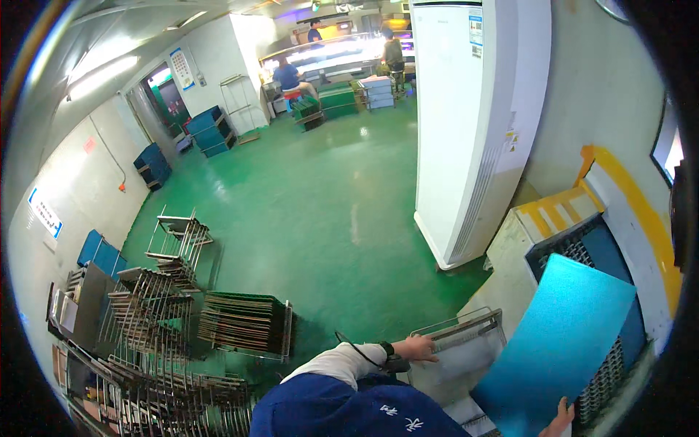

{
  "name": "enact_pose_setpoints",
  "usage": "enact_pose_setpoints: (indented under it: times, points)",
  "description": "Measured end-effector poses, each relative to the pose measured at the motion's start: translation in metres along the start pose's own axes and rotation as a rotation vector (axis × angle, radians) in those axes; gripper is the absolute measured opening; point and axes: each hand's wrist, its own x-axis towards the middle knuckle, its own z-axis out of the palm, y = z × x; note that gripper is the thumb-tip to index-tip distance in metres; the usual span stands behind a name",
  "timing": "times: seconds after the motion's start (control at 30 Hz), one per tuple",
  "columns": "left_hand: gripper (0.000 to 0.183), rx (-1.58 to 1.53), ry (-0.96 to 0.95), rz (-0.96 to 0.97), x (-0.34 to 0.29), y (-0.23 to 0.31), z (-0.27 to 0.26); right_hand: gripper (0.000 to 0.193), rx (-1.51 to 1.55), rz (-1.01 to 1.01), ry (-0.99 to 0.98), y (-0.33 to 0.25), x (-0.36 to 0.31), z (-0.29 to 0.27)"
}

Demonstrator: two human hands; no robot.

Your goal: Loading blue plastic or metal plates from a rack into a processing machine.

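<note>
A flat, rectangular bright-blue board (564,328) stands tilted at the lower right. My right hand (559,419) is closed on its lower right edge, partly cut off by the picture's border. To the left of the board sits a metal rack (466,331) with a wire handle and slotted rails. My left hand (417,349), below a dark wristband, is closed over the rack's left end; some of its fingers are hidden. Behind the board runs a conveyor (601,375) with rows of small dark rollers, and the board covers part of it.
Metal racks (153,306) crowd the lower left, one filled with thin boards (244,324). A tall white cabinet (455,131) stands beyond the conveyor housing with yellow tape (561,211). Green floor (313,197) stretches toward several people, blue crates (211,131) and a lit workbench (335,54).
</note>
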Motion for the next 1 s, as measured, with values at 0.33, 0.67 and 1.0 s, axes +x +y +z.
enact_pose_setpoints:
  times: [0.33, 0.67, 1.0]
  points:
    - [0.065, -1.167, -0.441, 0.062, -0.022, 0.092, -0.047, 0.059, 0.558, 0.452, -0.113, 0.025, -0.001, 0.061]
    - [0.041, -1.46, -0.305, 0.14, -0.031, 0.133, -0.08, 0.058, 0.762, 0.375, -0.126, -0.003, 0.01, 0.081]
    - [0.036, -1.578, -0.324, 0.121, -0.005, 0.13, -0.077, 0.038, 1.156, 0.292, -0.078, 0.0, 0.019, 0.06]
